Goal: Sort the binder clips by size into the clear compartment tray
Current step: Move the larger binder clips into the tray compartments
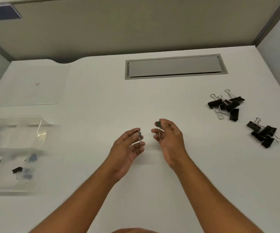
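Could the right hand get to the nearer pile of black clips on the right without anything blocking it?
Probably yes: bare desk lies between the right hand and the nearer pile. But it already pinches a small clip, so it is not free.

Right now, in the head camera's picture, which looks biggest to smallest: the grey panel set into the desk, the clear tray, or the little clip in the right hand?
1. Clear tray, though it lies nearer the camera, so this is unsure.
2. Grey panel.
3. Small clip pinched in the right hand, plainly the smallest.

Compartment tray [18,132] cut off at left edge, contents blurred
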